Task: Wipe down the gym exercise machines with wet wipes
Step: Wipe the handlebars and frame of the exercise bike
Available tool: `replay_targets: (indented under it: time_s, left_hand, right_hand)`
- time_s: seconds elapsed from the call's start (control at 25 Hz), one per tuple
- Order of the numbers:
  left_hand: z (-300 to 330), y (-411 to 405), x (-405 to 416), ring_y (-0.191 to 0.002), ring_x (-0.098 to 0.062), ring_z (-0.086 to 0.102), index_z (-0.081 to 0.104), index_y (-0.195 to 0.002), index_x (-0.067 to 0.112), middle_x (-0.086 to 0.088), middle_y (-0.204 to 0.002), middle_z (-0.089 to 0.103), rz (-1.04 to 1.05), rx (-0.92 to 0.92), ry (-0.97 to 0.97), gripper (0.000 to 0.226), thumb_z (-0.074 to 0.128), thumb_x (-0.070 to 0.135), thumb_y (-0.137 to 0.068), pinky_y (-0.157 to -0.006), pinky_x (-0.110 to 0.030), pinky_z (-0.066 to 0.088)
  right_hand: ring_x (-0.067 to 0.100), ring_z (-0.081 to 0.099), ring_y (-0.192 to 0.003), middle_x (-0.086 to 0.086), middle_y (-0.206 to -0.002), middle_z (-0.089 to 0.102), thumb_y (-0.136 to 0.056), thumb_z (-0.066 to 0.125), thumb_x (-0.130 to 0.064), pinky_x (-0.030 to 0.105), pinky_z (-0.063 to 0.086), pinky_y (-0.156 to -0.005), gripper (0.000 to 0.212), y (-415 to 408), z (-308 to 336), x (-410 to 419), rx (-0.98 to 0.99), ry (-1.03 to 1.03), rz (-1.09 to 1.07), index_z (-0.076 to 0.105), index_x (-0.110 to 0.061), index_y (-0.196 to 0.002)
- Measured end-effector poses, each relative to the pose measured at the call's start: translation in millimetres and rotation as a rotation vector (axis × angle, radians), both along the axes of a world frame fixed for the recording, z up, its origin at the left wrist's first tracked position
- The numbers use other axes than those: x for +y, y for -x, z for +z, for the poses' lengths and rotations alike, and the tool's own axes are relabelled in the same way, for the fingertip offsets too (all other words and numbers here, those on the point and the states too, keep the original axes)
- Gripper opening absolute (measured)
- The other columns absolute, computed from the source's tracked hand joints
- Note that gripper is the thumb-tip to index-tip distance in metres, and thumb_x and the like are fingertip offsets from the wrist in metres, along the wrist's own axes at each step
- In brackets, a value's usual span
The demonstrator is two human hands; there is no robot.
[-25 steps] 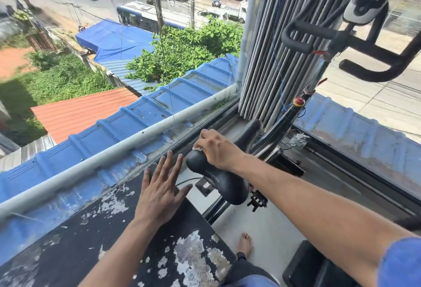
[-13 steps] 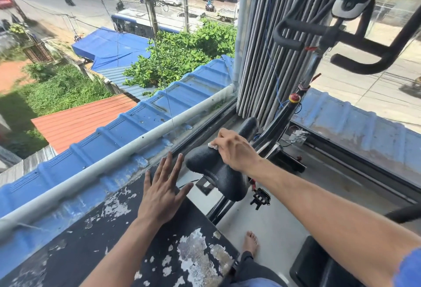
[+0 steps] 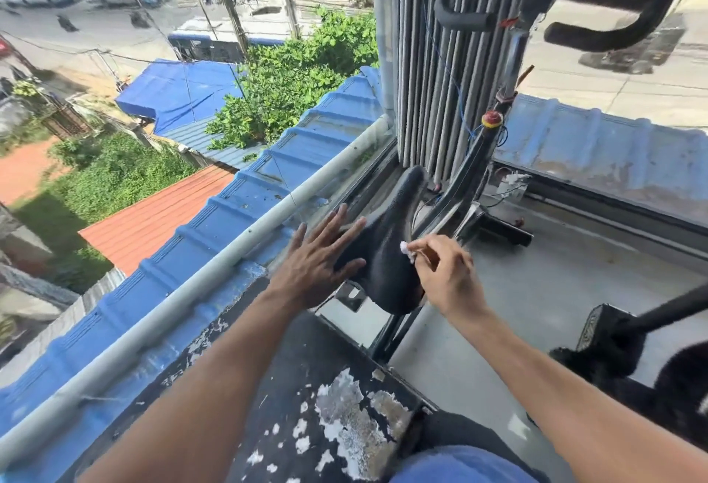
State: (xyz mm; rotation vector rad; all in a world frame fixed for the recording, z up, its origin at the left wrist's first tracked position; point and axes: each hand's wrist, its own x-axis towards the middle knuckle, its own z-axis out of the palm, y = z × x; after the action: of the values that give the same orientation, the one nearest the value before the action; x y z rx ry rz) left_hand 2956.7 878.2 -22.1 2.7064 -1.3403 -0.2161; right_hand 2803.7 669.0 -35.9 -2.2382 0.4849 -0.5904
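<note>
From the head camera, looking down: the black padded exercise-bike saddle [image 3: 387, 252] sits between the two hands, its long axis running away from the person, narrow nose toward the grey vertical blinds [image 3: 417, 61] and broad rear nearest the body. The left hand [image 3: 318, 256] lies flat, fingers straight and spread, with the fingertips reaching the saddle's left flank; whether it presses the saddle or the glass beside it is hard to say. The right hand [image 3: 444, 275] is curled, pinching a small white wet wipe [image 3: 407, 249] against the saddle's right edge. That's the nearer working hand, and the wipe is already touching, so the stroke likely runs along the saddle's length toward the nose. Farther up, the black foam-covered handlebars [image 3: 597, 3] wait well beyond reach, apparently untouched.
</note>
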Motion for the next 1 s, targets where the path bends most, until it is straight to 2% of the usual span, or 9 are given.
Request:
replay_targets:
  time_s: [0.08,0.24,0.32,0.48,0.56,0.68,0.8,0.92,1.0]
  left_hand:
    - [4.8,-12.0,-4.0,-0.159,-0.006,-0.014,-0.016,-0.155,0.062,0.020,-0.170,-0.021,-0.052,0.019,-0.038,0.068,0.007,0.085,-0.095,-0.130,-0.055,0.001]
    - [20.0,-29.2,-43.5,-0.161,-0.011,-0.001,-0.011,-0.154,0.065,0.018,-0.172,-0.017,-0.123,0.097,-0.049,0.067,0.012,0.085,-0.095,-0.131,-0.049,0.009]
    - [24.7,-31.6,-75.5,-0.161,-0.014,0.001,-0.011,-0.154,0.067,0.016,-0.172,-0.016,-0.160,0.135,-0.091,0.065,0.016,0.083,-0.096,-0.131,-0.050,0.011]
    - [18.7,-35.9,-93.3,-0.161,-0.014,-0.002,-0.012,-0.153,0.066,0.018,-0.170,-0.024,-0.191,0.165,-0.157,0.065,0.024,0.076,-0.101,-0.130,-0.053,0.009]
    - [20.9,-37.8,-92.6,-0.160,-0.010,-0.004,-0.013,-0.155,0.064,0.018,-0.170,-0.025,-0.215,0.148,-0.165,0.065,0.023,0.074,-0.102,-0.130,-0.051,0.006]
    - [19.6,-40.1,-96.1,-0.161,-0.018,0.008,-0.008,-0.154,0.067,0.018,-0.171,-0.023,-0.226,0.226,-0.141,0.063,0.026,0.074,-0.102,-0.130,-0.051,0.012]
    - [17.9,-47.8,-98.1,-0.161,-0.017,0.002,0.003,-0.160,0.059,0.014,-0.172,-0.020,-0.244,0.282,-0.116,0.062,0.030,0.067,-0.105,-0.130,-0.052,0.008]
    - [25.7,-54.0,-116.2,-0.159,-0.010,-0.017,0.002,-0.162,0.053,0.014,-0.171,-0.024,-0.299,0.150,-0.134,0.060,0.027,0.061,-0.108,-0.129,-0.058,-0.002]
    - [25.7,-51.2,-128.9,-0.158,-0.008,-0.016,-0.002,-0.161,0.053,0.017,-0.169,-0.027,-0.293,0.163,-0.101,0.059,0.026,0.056,-0.110,-0.127,-0.062,0.000]
  right_hand:
    - [-0.004,0.062,-0.077,-0.006,-0.085,0.069,-0.089,0.071,-0.005,-0.001,0.037,-0.071,0.012,18.0,-5.1,10.0,0.032,-0.117,-0.072,0.068,-0.016,-0.090]
    - [0.004,0.063,-0.065,-0.007,-0.075,0.068,-0.092,0.068,-0.004,0.015,0.043,-0.057,0.020,34.9,-25.6,31.0,0.057,-0.453,-0.200,0.061,-0.020,-0.083]
    - [0.001,0.062,-0.064,-0.013,-0.073,0.066,-0.091,0.070,-0.003,0.012,0.042,-0.057,0.025,22.2,-31.1,25.0,0.030,-0.506,-0.234,0.062,-0.024,-0.079]
    - [-0.002,0.066,-0.080,-0.011,-0.088,0.072,-0.088,0.076,-0.006,0.013,0.050,-0.073,0.009,29.6,-17.8,20.1,-0.121,-0.345,-0.134,0.076,-0.016,-0.089]
    - [0.006,0.066,-0.088,-0.007,-0.094,0.071,-0.088,0.076,-0.005,0.019,0.053,-0.081,0.012,48.4,-16.7,30.0,-0.176,-0.123,-0.022,0.078,-0.011,-0.098]
    - [0.019,0.064,-0.092,0.000,-0.101,0.068,-0.093,0.072,-0.008,0.029,0.055,-0.082,0.021,64.7,-19.0,30.6,-0.169,0.135,0.182,0.076,-0.006,-0.113]
    - [0.019,0.064,-0.096,0.002,-0.107,0.069,-0.097,0.065,-0.014,0.026,0.055,-0.086,0.023,53.4,-5.3,27.6,-0.152,0.236,0.237,0.076,-0.007,-0.115]
    - [0.016,0.056,-0.089,0.000,-0.097,0.065,-0.096,0.067,-0.011,0.024,0.051,-0.077,0.017,21.1,15.5,38.6,-0.065,0.373,0.228,0.077,-0.012,-0.109]
    - [0.015,0.044,-0.083,0.001,-0.085,0.053,-0.091,0.067,0.003,0.026,0.045,-0.067,0.016,5.5,22.7,48.3,0.065,0.516,0.238,0.074,-0.010,-0.095]
